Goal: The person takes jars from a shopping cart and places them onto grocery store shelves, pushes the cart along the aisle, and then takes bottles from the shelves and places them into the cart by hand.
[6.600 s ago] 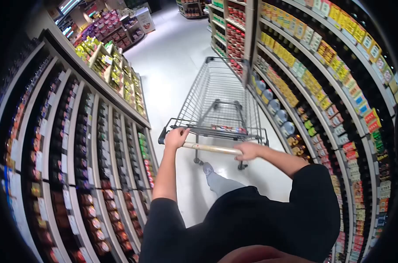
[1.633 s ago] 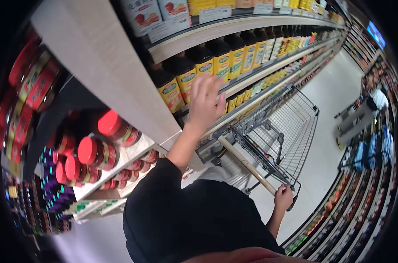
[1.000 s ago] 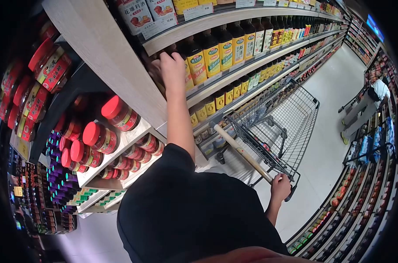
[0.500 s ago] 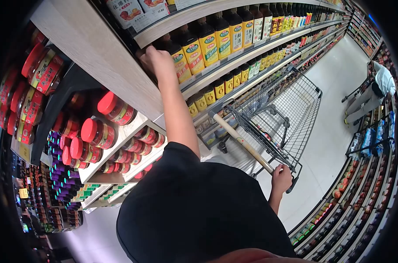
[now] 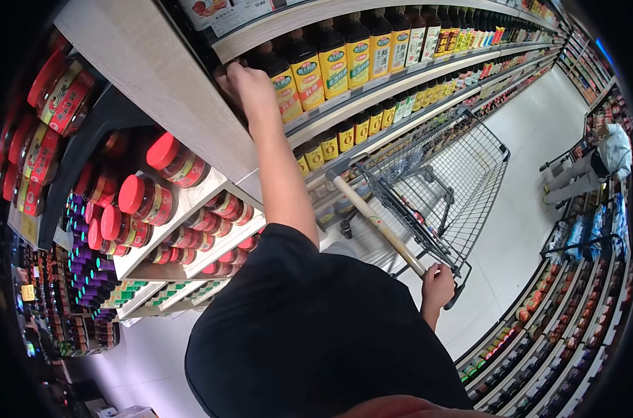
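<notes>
My left hand (image 5: 252,92) is up at the near end of the shelf, its fingers curled beside the wooden end panel (image 5: 146,66). What the fingers close on is dark and mostly hidden. Just right of it stands a dark bottle with a yellow and orange label (image 5: 283,87), first in a row of similar cooking-wine bottles (image 5: 335,63). Low on the right, my right hand (image 5: 438,284) is closed around the end of the handle (image 5: 379,226) of a wire shopping cart (image 5: 463,174).
Red-lidded jars (image 5: 146,198) fill the end display on the left. A lower shelf holds yellow-labelled bottles (image 5: 346,137). Farther down the aisle a person (image 5: 595,164) stands by the opposite shelves (image 5: 539,327). Pale floor (image 5: 522,230) runs between the shelves.
The view has shifted slightly, so shelves, jars and cart sit a little differently in it. Left hand remains at the shelf end, right hand on the cart handle.
</notes>
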Demonstrator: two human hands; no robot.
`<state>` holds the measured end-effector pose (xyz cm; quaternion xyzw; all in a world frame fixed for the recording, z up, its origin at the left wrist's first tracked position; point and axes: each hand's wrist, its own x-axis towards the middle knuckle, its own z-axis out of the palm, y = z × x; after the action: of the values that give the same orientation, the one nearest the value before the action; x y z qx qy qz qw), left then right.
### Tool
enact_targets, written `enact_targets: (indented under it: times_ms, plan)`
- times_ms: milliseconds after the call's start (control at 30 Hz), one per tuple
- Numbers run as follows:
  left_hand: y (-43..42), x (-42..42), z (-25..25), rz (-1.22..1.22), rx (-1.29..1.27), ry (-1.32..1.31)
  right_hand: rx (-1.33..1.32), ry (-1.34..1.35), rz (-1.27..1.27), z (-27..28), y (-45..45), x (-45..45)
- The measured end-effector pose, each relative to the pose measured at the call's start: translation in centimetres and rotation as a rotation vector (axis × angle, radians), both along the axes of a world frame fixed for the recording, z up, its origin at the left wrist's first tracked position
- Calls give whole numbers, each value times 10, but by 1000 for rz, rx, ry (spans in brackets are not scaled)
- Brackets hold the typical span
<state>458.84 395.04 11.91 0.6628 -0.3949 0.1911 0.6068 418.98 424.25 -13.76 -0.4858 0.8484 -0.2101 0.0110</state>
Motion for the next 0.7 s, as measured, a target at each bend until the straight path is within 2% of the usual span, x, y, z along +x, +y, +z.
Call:
enact_targets:
  times_ms: [167, 333, 467, 533, 567, 667, 700]
  plan:
    - [-16, 6, -19, 117, -6, -125, 8, -16, -5, 0, 0, 0]
    - [-7, -4, -12, 28, 65, -46, 9, -18, -15, 3, -1, 1]
    - [1, -3, -10, 15, 49, -157, 15, -8, 6, 4, -2, 2]
    - [10, -9, -2, -9, 170, -195, 20, -10, -4, 5, -2, 3]
    - [5, -5, -8, 120, 124, -357, 22, -9, 0, 5, -2, 3]
    - [5, -5, -7, 150, 163, -336, 14, 2, -4, 3, -2, 3]
    - [4, -3, -5, 172, 259, -296, -12, 25, 9, -1, -2, 2]
